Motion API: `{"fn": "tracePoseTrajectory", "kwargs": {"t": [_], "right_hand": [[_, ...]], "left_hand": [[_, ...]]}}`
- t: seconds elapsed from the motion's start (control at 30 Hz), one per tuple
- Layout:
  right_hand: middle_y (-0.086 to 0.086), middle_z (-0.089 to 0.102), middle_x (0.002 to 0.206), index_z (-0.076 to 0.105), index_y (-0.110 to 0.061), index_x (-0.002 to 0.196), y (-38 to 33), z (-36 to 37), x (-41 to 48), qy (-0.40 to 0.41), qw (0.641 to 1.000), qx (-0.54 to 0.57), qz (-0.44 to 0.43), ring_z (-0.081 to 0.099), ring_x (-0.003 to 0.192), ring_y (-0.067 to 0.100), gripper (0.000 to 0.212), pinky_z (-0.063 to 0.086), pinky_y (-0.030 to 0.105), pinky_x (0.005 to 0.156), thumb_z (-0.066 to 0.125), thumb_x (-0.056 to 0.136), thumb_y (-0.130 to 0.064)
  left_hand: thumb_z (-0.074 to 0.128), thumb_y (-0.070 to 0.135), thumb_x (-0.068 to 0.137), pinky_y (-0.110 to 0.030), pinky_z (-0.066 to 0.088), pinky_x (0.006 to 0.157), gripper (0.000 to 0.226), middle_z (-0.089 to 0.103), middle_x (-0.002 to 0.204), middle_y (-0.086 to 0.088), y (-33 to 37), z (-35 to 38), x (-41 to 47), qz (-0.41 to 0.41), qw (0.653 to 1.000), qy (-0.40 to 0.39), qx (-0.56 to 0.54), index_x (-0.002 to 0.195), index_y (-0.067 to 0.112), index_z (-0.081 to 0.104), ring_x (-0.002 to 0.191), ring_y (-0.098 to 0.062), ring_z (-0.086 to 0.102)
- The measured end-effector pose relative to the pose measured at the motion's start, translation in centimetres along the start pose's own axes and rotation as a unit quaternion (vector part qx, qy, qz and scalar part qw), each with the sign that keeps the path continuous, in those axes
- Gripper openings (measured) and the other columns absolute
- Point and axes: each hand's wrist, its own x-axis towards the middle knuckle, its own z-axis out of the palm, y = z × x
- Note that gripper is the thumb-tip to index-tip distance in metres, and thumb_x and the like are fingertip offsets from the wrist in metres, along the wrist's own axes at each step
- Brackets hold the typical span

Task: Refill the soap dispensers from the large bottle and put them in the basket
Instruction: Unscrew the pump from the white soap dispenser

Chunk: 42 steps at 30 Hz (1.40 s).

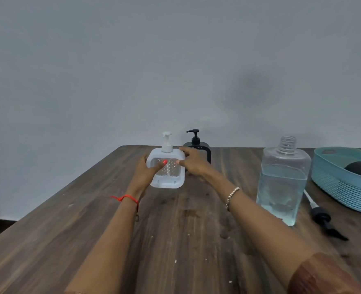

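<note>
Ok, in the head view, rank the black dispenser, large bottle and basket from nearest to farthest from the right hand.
1. black dispenser, just behind the right hand.
2. large bottle, off to its right.
3. basket, at the table's far right.

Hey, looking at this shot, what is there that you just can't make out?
All in the head view:
1. black dispenser: lower body hidden behind the right hand and the white dispenser.
2. basket: cut off by the right edge; the dark thing inside is only partly in frame.
3. White dispenser's fill level: masked by its dotted front and the left hand.
4. loose pump beside the large bottle: blurred, details unclear.
</note>
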Motion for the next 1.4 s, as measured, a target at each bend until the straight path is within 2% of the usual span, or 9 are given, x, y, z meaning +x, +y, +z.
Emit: {"fn": "tracePoseTrajectory", "kwargs": {"t": [0.13,0.27,0.5,0.67,0.8,0.93,1.07,1.2,1.4], "right_hand": [[0.015,0.053,0.123,0.047,-0.009,0.133,-0.8,-3.9,-1.8,-0.005,0.999,0.040,0.017,0.057,0.109,0.028,0.051,0.055,0.038,0.079,0.061,0.084,-0.002],[-0.001,0.056,0.109,0.058,-0.014,0.121,-1.5,-6.1,-3.6,0.060,0.997,0.008,-0.044,0.055,0.092,0.012,0.047,0.040,0.016,0.063,0.072,0.079,-0.028],[0.006,0.054,0.121,0.062,-0.013,0.105,-2.0,-7.2,-4.9,0.178,0.980,-0.063,-0.067,0.049,0.113,0.026,0.046,0.041,0.044,0.099,0.075,0.072,-0.043],[0.000,0.045,0.112,0.062,-0.016,0.098,-2.6,-7.8,-6.0,0.146,0.983,-0.070,-0.085,0.045,0.110,0.024,0.034,0.034,0.023,0.077,0.075,0.074,-0.036],[-0.005,0.053,0.099,0.069,-0.010,0.094,-2.9,-8.4,-6.7,0.123,0.984,-0.055,-0.119,0.048,0.107,0.017,0.029,0.037,0.032,0.091,0.078,0.072,-0.027],[0.013,0.062,0.088,0.072,0.001,0.086,-3.3,-8.5,-7.6,0.043,0.980,-0.023,-0.194,0.050,0.072,-0.008,0.022,0.038,0.009,0.069,0.076,0.073,-0.017],[0.015,0.061,0.108,0.071,-0.006,0.100,-3.7,-9.1,-7.5,-0.038,0.989,0.020,-0.139,0.060,0.096,0.017,0.020,0.042,0.024,0.086,0.068,0.083,-0.018],[-0.003,0.055,0.106,0.061,-0.010,0.118,-3.5,-7.9,-7.1,0.051,0.992,-0.012,-0.114,0.051,0.083,0.001,0.045,0.042,0.020,0.072,0.072,0.079,-0.029],[-0.011,0.061,0.081,0.066,-0.015,0.088,-3.8,-6.7,-7.1,0.173,0.979,-0.013,-0.109,0.059,0.080,0.013,0.026,0.047,0.039,0.085,0.077,0.072,-0.034]], "left_hand": [[0.074,0.022,0.078,-0.044,0.052,0.090,0.045,0.066,0.112,-0.013,1.4,2.3,-0.7,-0.022,0.997,-0.049,-0.052,0.116,0.006,0.057,0.101,-0.029,0.064],[0.077,0.017,0.074,-0.041,0.053,0.087,0.040,0.063,0.109,-0.012,2.4,5.1,-1.2,-0.030,0.995,-0.032,-0.090,0.106,0.011,0.053,0.093,-0.023,0.064],[0.075,0.011,0.075,-0.051,0.051,0.092,0.030,0.065,0.107,-0.020,4.1,7.0,-2.4,-0.004,0.992,-0.092,-0.087,0.102,0.009,0.062,0.100,-0.037,0.062],[0.078,0.007,0.069,-0.031,0.058,0.071,0.036,0.069,0.096,-0.008,4.5,6.5,-3.3,-0.003,0.988,-0.118,-0.095,0.102,0.013,0.065,0.085,-0.023,0.067],[0.074,0.004,0.072,-0.027,0.057,0.066,0.037,0.069,0.097,-0.008,4.8,5.8,-4.0,-0.005,0.986,-0.147,-0.084,0.107,0.011,0.065,0.083,-0.021,0.067],[0.072,0.008,0.066,-0.033,0.058,0.073,0.036,0.071,0.095,-0.006,5.0,4.3,-4.3,-0.013,0.975,-0.189,-0.116,0.101,0.016,0.067,0.084,-0.021,0.067],[0.073,0.007,0.067,-0.028,0.058,0.067,0.037,0.072,0.093,-0.006,5.3,3.9,-4.3,-0.013,0.979,-0.171,-0.114,0.103,0.012,0.067,0.082,-0.020,0.069],[0.078,0.005,0.068,-0.021,0.055,0.057,0.040,0.070,0.092,-0.002,6.0,4.3,-4.2,-0.012,0.990,-0.096,-0.102,0.105,0.012,0.065,0.072,-0.011,0.069],[0.081,0.008,0.066,-0.018,0.054,0.058,0.037,0.070,0.092,0.001,6.6,4.4,-4.2,0.010,0.994,-0.080,-0.067,0.097,0.019,0.065,0.075,-0.010,0.068]]}}
